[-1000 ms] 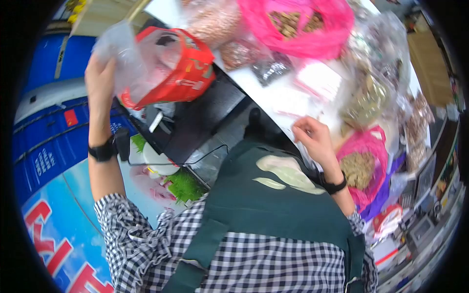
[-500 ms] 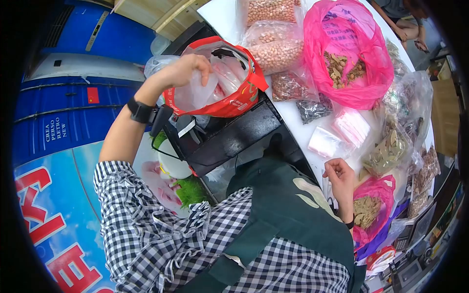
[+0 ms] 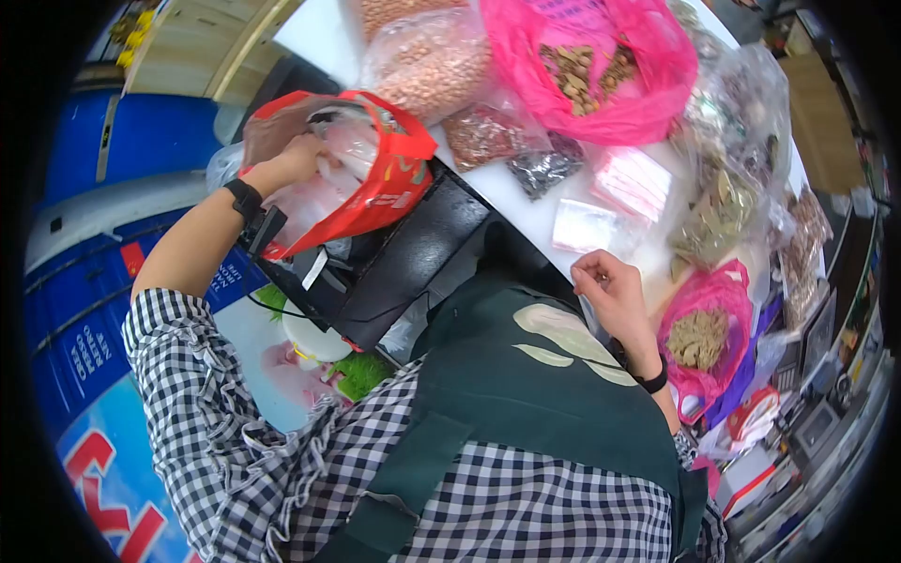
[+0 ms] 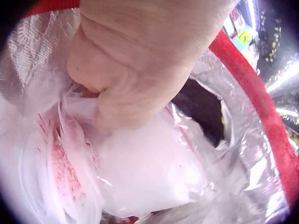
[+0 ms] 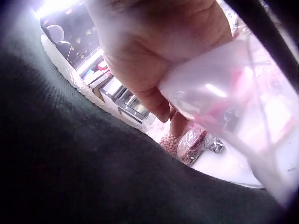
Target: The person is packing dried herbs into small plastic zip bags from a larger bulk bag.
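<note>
My left hand (image 3: 302, 159) reaches inside a red shopping bag (image 3: 375, 202) with a silvery lining. In the left wrist view, that hand (image 4: 131, 65) pinches the gathered top of a clear plastic bag (image 4: 79, 109). Beside it lies a whitish plastic packet (image 4: 145, 163), and reddish marks show through the clear plastic. My right hand (image 3: 615, 296) is by the near edge of the white table (image 3: 535, 230). From the right wrist view, the right hand (image 5: 163, 51) holds a small clear plastic bag (image 5: 210, 88) between curled fingers and thumb.
Bags of pinkish nuts (image 3: 427, 66) and a pink bag of dried pieces (image 3: 648, 89) lie on the table. Packs of small clear bags (image 3: 633, 183) lie near my right hand. A second pink bag (image 3: 741, 324) sits at the right. A black stand (image 3: 404, 272) is below the red bag.
My left hand held a translucent plastic bag up beside the red bag, then moved over its opening and down into it. The right hand stays by the table edge.
</note>
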Demonstrator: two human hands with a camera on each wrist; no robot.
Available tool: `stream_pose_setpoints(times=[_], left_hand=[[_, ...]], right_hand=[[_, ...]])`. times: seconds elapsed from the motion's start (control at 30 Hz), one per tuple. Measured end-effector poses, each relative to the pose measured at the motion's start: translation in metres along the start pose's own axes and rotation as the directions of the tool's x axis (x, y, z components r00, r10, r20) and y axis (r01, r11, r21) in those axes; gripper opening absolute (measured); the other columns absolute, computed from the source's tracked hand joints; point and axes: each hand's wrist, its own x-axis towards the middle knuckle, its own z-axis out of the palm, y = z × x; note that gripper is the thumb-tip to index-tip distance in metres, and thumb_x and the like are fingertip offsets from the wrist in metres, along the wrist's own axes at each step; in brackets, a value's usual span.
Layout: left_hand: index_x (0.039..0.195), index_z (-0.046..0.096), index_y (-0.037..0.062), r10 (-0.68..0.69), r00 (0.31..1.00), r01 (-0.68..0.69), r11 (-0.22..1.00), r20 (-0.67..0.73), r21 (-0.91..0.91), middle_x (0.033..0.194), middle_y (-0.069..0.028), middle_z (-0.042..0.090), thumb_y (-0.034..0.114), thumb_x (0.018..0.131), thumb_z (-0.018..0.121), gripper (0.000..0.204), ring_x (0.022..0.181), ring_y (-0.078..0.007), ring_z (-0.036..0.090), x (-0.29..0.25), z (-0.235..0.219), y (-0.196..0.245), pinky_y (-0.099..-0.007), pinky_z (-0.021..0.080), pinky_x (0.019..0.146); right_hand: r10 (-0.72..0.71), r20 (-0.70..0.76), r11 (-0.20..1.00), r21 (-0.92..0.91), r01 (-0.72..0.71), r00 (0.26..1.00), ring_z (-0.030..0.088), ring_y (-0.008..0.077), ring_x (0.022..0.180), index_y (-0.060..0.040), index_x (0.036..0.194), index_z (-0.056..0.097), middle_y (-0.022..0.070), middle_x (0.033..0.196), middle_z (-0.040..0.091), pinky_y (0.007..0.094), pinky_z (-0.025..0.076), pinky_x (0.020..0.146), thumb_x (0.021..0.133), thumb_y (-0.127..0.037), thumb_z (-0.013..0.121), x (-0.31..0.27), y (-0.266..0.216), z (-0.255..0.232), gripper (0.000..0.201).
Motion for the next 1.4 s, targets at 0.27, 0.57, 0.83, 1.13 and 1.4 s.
stream_pose_setpoints(times=[0.27, 0.57, 0.83, 1.13, 1.4], left_hand=[[0.094, 0.072, 0.0021, -0.128, 0.980, 0.090, 0.969, 0.153, 0.232, 0.089, -0.0225, 0.070, 0.002, 0.081, 0.055, 0.021, 0.081, -0.0316, 0.069, 0.025, 0.068, -0.082, -0.0455, 0.053, 0.068], [0.089, 0.071, 0.0005, -0.002, 0.984, -0.047, 0.961, 0.177, 0.272, 0.083, -0.0236, 0.068, 0.003, 0.075, 0.056, 0.020, 0.082, -0.0400, 0.066, -0.011, -0.088, 0.051, -0.0443, 0.052, 0.073], [0.138, 0.051, 0.0033, 0.403, 0.903, -0.425, 0.794, -0.148, -0.435, 0.133, -0.0145, 0.059, 0.007, 0.086, 0.068, 0.055, 0.122, -0.0245, 0.058, -0.011, -0.035, 0.423, -0.0360, 0.045, 0.101], [0.107, 0.060, 0.0015, 0.446, 0.887, -0.156, 0.535, 0.121, -0.830, 0.084, -0.0006, 0.064, 0.017, 0.090, 0.071, 0.025, 0.078, -0.0090, 0.058, 0.050, 0.116, 0.629, -0.0259, 0.046, 0.070], [0.087, 0.064, 0.0029, 0.484, 0.869, -0.288, 0.664, 0.103, -0.690, 0.070, 0.0051, 0.055, 0.019, 0.095, 0.066, 0.018, 0.067, -0.0049, 0.048, 0.058, 0.133, 0.669, -0.0237, 0.041, 0.061]], right_hand=[[0.047, -0.093, 0.998, -0.037, -0.050, 0.995, 0.062, 0.0114, 0.064, 0.0027, 0.089, 0.064, 0.0080, 0.072, 0.067, 0.0252, 0.048, 0.061, 0.088, -0.009, 0.067, -0.022, 0.011, -0.004, 0.012], [0.068, -0.372, 0.911, 0.402, 0.094, 0.926, 0.056, 0.0061, 0.072, -0.0002, 0.107, 0.063, 0.0033, 0.088, 0.066, 0.0184, 0.041, 0.057, 0.098, -0.026, 0.061, -0.065, 0.038, -0.063, 0.027], [-0.186, -0.318, 0.650, 0.670, 0.359, 0.930, 0.051, 0.0060, 0.092, -0.0048, 0.131, 0.052, 0.0077, 0.121, 0.058, 0.0147, 0.033, 0.054, 0.096, -0.070, 0.033, -0.097, 0.047, -0.114, 0.076], [-0.089, -0.373, 0.532, 0.767, 0.360, 0.924, 0.059, 0.0095, 0.087, -0.0009, 0.126, 0.052, 0.0066, 0.108, 0.061, 0.0213, 0.048, 0.064, 0.103, -0.047, 0.045, -0.197, 0.124, -0.188, 0.052], [-0.121, -0.163, 0.479, 0.854, 0.201, 0.979, 0.064, 0.0104, 0.066, -0.0015, 0.097, 0.062, 0.0048, 0.080, 0.067, 0.0240, 0.051, 0.058, 0.095, -0.018, 0.066, -0.256, 0.187, -0.223, 0.017]])
